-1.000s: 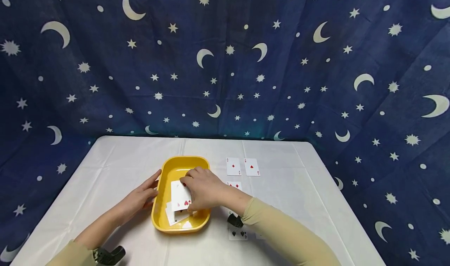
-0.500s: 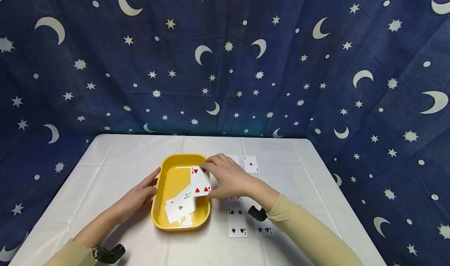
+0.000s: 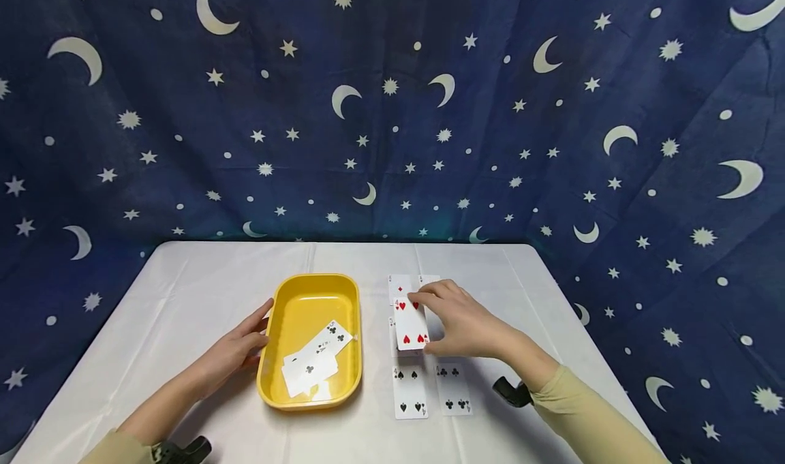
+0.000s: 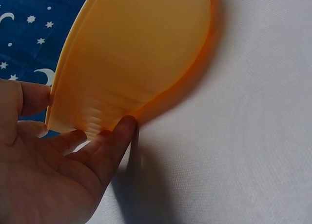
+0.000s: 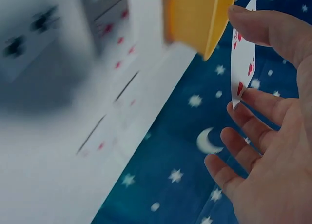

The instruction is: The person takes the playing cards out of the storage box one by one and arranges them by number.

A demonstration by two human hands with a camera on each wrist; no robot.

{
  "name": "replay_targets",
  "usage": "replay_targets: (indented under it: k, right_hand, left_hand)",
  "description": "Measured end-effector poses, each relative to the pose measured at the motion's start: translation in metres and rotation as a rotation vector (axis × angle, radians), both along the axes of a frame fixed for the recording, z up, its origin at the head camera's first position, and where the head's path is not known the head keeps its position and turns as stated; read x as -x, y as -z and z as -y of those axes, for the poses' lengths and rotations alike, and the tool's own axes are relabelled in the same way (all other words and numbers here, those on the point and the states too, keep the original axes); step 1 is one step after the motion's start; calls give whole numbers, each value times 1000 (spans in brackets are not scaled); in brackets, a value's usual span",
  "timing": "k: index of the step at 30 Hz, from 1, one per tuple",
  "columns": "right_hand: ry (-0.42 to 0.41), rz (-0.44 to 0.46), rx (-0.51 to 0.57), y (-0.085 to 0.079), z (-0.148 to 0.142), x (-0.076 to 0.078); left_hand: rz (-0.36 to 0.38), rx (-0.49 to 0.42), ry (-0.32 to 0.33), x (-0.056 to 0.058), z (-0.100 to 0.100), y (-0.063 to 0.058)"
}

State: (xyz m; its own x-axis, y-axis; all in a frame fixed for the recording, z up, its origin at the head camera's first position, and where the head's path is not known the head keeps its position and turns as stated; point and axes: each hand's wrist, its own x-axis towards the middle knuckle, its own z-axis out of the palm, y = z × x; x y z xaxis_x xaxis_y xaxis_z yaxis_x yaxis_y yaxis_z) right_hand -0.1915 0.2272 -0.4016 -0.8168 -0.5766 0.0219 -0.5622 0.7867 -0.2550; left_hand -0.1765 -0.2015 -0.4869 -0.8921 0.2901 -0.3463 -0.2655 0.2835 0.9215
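My right hand point(image 3: 460, 321) pinches a four of hearts point(image 3: 409, 324) by its right side, between thumb and fingers. In the right wrist view that card point(image 5: 243, 58) is seen nearly edge-on. It is held above the table, over a partly covered card with red pips. My left hand point(image 3: 229, 355) touches the outer left side of a yellow tray point(image 3: 306, 307); in the left wrist view its fingertips rest against the tray's wall point(image 4: 136, 48). Inside the tray, an ace of clubs point(image 3: 309, 372) overlaps another club card point(image 3: 334, 334).
Below the held card lie a four of spades point(image 3: 409, 396) and a four of clubs point(image 3: 454, 389). An ace of diamonds point(image 3: 400, 287) is behind it, beside a card point(image 3: 429, 280) partly hidden by my right hand. A patterned blue curtain point(image 3: 392, 110) hangs behind the white table point(image 3: 208, 273).
My right hand has lifted the four of hearts out of the tray and carried it right, over the laid-out cards. The left hand has stayed at the tray's side.
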Motion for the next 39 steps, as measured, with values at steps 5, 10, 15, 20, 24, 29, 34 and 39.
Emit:
replay_targets:
  k: [5,10,15,20,24,29,34,39]
  right_hand:
    - [34,1,12,12,-34,-12]
    - [87,24,16,20,-65,-21]
    - [124,50,22,29,-89,-28]
    - [154,79,16,41,-109,-38]
    - [176,112,6,51,-120,-46]
    - [167,144,0,60,-129,-56]
    - [164,162,-9,67,-134,-62]
    - [162,169,-25,73,-137,-65]
  left_hand:
    - [15,22,-14,-4,1,1]
    - [10,19,-10,-5,0,0]
    - [-1,14,-7,-3,2,-1]
    - [3,6,-5,-4,3,0]
    - [7,3,-6,-5,3,1]
    - [5,7,-4,-5,2,1]
    - [-1,28,-2,-4,0,0]
    - [-6,21,6,-2,-2,0]
